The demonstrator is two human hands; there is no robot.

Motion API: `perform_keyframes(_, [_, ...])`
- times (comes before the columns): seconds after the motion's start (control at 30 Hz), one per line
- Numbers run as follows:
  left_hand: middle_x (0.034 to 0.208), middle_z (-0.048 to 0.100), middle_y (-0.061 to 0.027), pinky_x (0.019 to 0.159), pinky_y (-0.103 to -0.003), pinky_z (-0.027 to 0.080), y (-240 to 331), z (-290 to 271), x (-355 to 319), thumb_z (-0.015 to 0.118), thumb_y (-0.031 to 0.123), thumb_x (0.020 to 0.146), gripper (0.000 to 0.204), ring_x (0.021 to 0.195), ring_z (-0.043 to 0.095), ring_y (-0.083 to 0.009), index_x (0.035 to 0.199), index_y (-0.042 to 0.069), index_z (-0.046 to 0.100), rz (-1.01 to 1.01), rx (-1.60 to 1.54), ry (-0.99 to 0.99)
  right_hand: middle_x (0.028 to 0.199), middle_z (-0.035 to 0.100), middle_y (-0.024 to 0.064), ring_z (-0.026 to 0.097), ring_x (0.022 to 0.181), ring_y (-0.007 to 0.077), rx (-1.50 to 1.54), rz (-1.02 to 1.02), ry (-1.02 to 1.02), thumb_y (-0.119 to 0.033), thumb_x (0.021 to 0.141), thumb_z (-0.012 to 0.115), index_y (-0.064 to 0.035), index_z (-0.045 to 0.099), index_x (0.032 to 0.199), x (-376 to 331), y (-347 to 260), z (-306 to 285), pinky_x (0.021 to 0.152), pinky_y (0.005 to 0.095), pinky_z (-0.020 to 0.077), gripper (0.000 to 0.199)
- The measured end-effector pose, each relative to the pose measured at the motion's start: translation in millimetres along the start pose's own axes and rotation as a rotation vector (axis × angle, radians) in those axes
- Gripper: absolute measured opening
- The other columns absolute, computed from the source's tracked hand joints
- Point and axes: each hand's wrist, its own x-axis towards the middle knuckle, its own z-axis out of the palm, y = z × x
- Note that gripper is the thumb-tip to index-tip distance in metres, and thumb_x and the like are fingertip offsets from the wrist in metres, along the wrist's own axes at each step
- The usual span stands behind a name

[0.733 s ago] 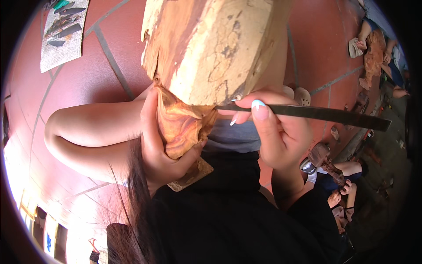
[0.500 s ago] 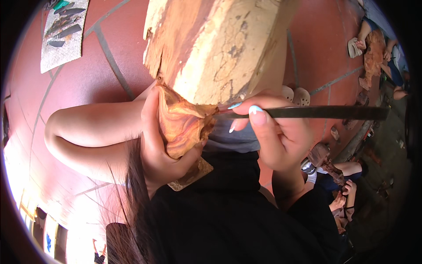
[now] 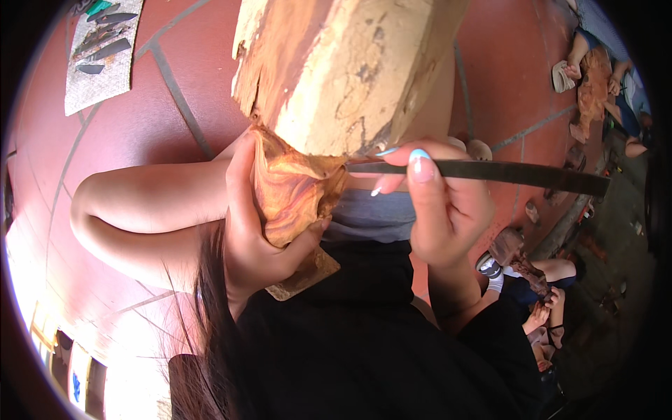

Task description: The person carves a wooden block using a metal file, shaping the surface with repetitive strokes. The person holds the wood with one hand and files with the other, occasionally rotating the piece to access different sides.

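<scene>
My left hand [image 3: 253,234] is wrapped round a carved piece of orange-brown wood [image 3: 297,183] with swirling grain and wavy folds. Its thumb and fingers press the piece from both sides, against the near end of a thick pale log [image 3: 343,77]. In my right hand [image 3: 448,199] a long, flat, dark tool [image 3: 521,172], like a file or narrow bar, is pinched between thumb and fingers. The tool's narrow tip meets the right edge of the carved wood; the exact contact is hard to make out. Its other end points far right.
A flat wooden block [image 3: 308,275] lies below my left hand by my lap. Several dark blades rest on a pale woven mat [image 3: 115,80] at the far left of the red tiled floor [image 3: 189,66]. To the right, other people handle carved wood [image 3: 593,87].
The tool's tip has risen slightly along the carved wood's edge, while its outer end has dipped. My right fingers have shifted up a little; my left hand keeps its grip.
</scene>
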Motion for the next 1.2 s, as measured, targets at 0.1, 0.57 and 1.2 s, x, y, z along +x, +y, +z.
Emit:
perform_keyframes(0.1, [0.137,0.040,-0.0176,0.105,-0.036,0.037,2.6,5.1,1.8,0.072,-0.008,0.071,0.100,0.129,0.042,-0.0243,0.148,-0.003,0.008,-0.110,-0.285,-0.033,0.083,0.068,0.0139,0.067,0.071,0.0154,0.232,0.027,0.159,-0.002,0.097,0.051,0.0085,0.060,0.101,-4.2,7.0,5.8,0.071,0.0295,0.0581,0.014])
perform_keyframes(0.57, [0.092,0.061,-0.0136,0.061,-0.030,0.055,-24.2,-17.4,23.5,0.074,0.001,0.071,0.064,0.070,0.064,-0.0204,0.127,-0.006,0.043,-0.432,-0.825,-0.287,0.067,0.054,0.0050,0.053,0.050,0.0095,0.336,0.142,0.132,-0.004,0.097,0.050,0.0062,0.058,0.109,13.3,5.9,29.2,0.045,0.0211,0.0415,0.017])
perform_keyframes(1.2, [0.090,0.059,-0.0146,0.061,-0.026,0.049,-45.4,-7.8,16.5,0.074,0.009,0.059,0.069,0.065,0.062,-0.0188,0.118,-0.010,0.044,-0.272,-0.974,-0.254,0.068,0.060,0.0104,0.068,0.066,0.0258,0.314,0.046,0.047,-0.007,0.100,0.044,0.0058,0.052,0.108,14.6,9.4,42.3,0.060,0.0324,0.0546,0.017])
